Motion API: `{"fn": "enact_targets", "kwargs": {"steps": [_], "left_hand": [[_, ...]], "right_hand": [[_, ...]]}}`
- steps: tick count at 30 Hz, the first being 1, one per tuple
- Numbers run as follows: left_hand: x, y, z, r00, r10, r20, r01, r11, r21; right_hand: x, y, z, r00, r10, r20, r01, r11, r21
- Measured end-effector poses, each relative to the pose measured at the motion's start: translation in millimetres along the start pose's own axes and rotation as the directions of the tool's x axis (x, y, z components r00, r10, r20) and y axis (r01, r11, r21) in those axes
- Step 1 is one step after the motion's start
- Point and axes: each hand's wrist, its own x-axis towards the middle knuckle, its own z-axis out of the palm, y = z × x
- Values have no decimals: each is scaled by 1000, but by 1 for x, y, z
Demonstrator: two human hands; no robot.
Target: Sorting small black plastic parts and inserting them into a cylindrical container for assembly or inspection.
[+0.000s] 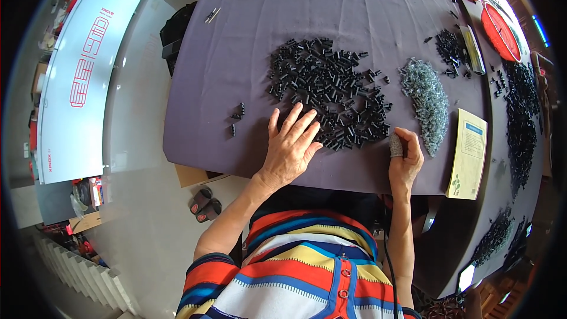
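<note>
A broad pile of small black tubular parts (331, 91) covers the middle of the cloth-topped table (224, 53). My left hand (286, 150) lies palm down at the pile's near left edge, fingers spread, touching the nearest parts. To the right of the pile's near end, my right hand (405, 162) is closed, its fingers curled toward the thumb, which wears a greyish wrap (396, 145). Whatever it may hold is hidden. Just beyond it lies a long heap of small clear, greyish pieces (426, 103). A few black parts (237, 115) sit apart at the left.
A yellow booklet (468, 153) lies at the right near edge. Other black heaps (452, 50) and red baskets (501, 32) are at the far right. Two thin sticks (212, 15) lie at the far left. Dark slippers (205, 204) and a long white box (82, 77) are left of the table.
</note>
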Motion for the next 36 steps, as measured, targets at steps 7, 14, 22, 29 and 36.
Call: {"fn": "enact_targets", "kwargs": {"steps": [7,14,22,29,36], "left_hand": [[-7,-10,0,988,-84,-128,81,996,-25],[-8,-7,2,993,-38,-108,31,997,-71],[-15,-7,-4,986,-91,-142,88,996,-23],[-10,-12,-2,955,-187,-229,164,980,-114],[-9,-15,5,940,-222,-259,184,969,-162]], "right_hand": [[0,-1,1,1000,-17,-6,17,1000,19],[0,-2,2,1000,-16,-6,16,1000,-15],[0,1,2,1000,-6,-8,6,1000,12],[0,1,2,1000,-9,-7,9,1000,16],[-1,3,1,1000,-21,-2,21,1000,17]]}}
